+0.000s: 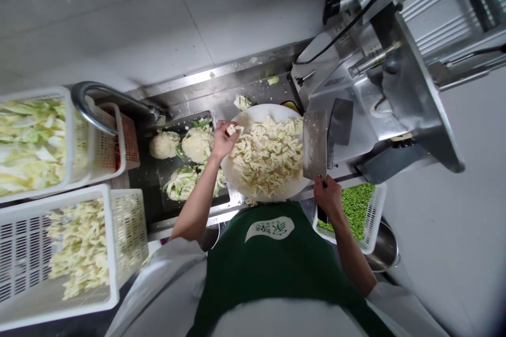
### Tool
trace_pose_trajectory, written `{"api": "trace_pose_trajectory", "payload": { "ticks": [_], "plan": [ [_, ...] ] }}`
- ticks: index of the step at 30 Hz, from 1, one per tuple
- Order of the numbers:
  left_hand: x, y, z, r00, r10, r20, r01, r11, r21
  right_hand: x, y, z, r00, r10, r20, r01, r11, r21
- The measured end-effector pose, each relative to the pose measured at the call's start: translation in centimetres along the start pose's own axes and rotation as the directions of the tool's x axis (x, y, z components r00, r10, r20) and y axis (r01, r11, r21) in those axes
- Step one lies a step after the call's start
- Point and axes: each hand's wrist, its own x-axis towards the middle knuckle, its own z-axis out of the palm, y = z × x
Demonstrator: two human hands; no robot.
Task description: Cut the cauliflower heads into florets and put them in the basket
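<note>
My left hand (223, 141) pinches a small white piece of cauliflower (233, 129) above the left edge of a round white cutting board (233, 171). Cut cauliflower florets (269, 155) are spread over much of the board. My right hand (328, 195) is wrapped round the dark handle of a cleaver (315, 145), whose broad blade lies at the board's right edge. Left of the board, whole cauliflower heads (196, 144) with green leaves sit in the sink (144, 184).
White baskets stand at left, one with cauliflower florets (81, 247), another with cut cabbage (29, 142). A curved faucet (89, 110) reaches over the sink. A metal machine (371, 89) occupies the right. A basket of chopped green vegetables (358, 210) is below my right hand.
</note>
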Motion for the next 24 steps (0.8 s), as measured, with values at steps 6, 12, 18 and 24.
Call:
{"api": "trace_pose_trajectory", "payload": {
  "ticks": [6,12,18,24],
  "plan": [
    [-2.7,0.4,0.4,0.996,-0.059,0.074,0.065,0.994,-0.083,1.0,-0.6,0.3,1.0,-0.025,0.015,0.025,1.0,-0.016],
    [-1.9,2.0,1.7,0.99,-0.01,0.143,-0.006,0.994,0.108,1.3,-0.3,0.2,1.0,-0.017,-0.005,0.017,1.0,-0.016],
    [-1.2,2.2,2.6,0.985,0.015,0.171,-0.01,0.999,-0.031,0.7,0.1,0.0,1.0,0.015,-0.024,-0.014,1.0,0.018],
    [-1.1,1.6,2.5,0.995,-0.007,0.1,0.01,1.0,-0.024,0.6,-0.1,0.2,0.999,0.035,-0.03,-0.035,0.999,0.01]
  ]
}}
